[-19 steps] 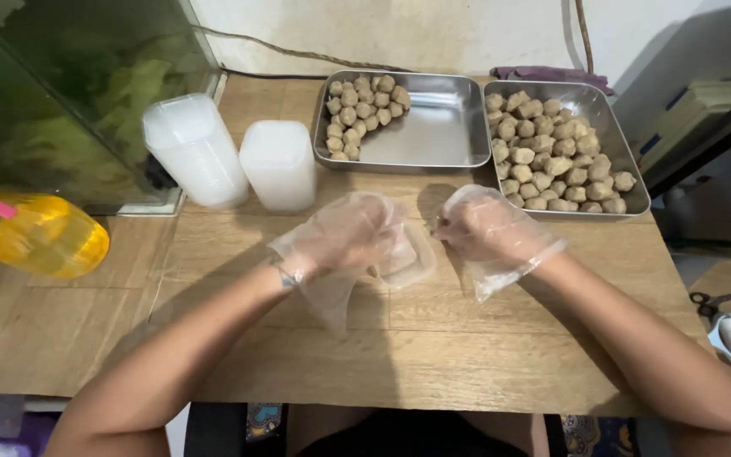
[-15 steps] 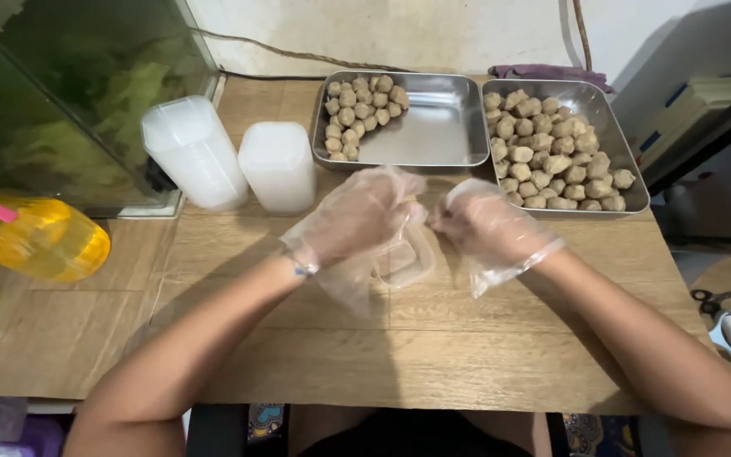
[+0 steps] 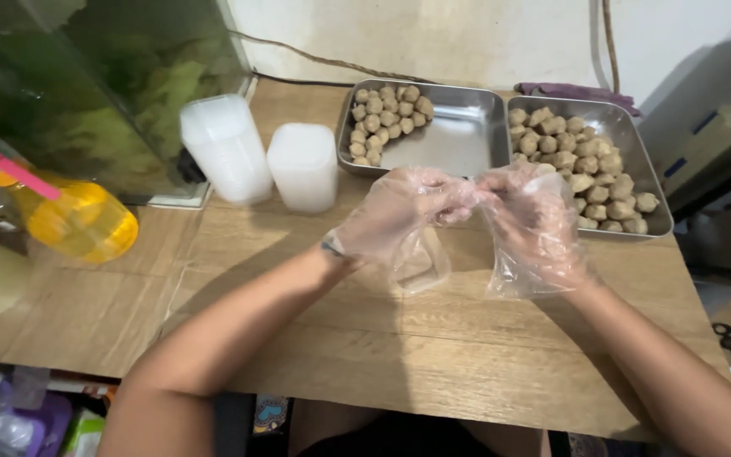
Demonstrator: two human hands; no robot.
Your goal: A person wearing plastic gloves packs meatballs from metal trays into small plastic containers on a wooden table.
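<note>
You are holding both hands together over the middle of the wooden table point(image 3: 433, 355), each one covered by a loose clear plastic glove. Your left hand point(image 3: 403, 211) is curling its fingers toward your right hand point(image 3: 530, 211), and the fingertips of the left are pinching the thin film of the right glove point(image 3: 543, 254) near its fingers, so the left grip is pressed together on that plastic rather than spread. Your right hand is keeping its fingers bent and close together inside the baggy glove; whether it is gripping anything of its own you cannot tell through the crumpled film. Just under and behind your left hand, a small clear plastic container point(image 3: 420, 262) is resting on the table, partly hidden by the glove; neither hand is clearly holding it. On the far side, a steel tray point(image 3: 458, 140) is sitting with a cluster of brown meatballs point(image 3: 382, 118) in its far left corner, and just to its right a second steel tray point(image 3: 636, 161) is holding a fuller heap of meatballs point(image 3: 585, 169), touching the first tray. To the far left, two stacks of clear containers point(image 3: 298, 165) are standing side by side, near a glass tank point(image 3: 95, 93), and a yellow bottle point(image 3: 78, 220) is lying at the left edge.
</note>
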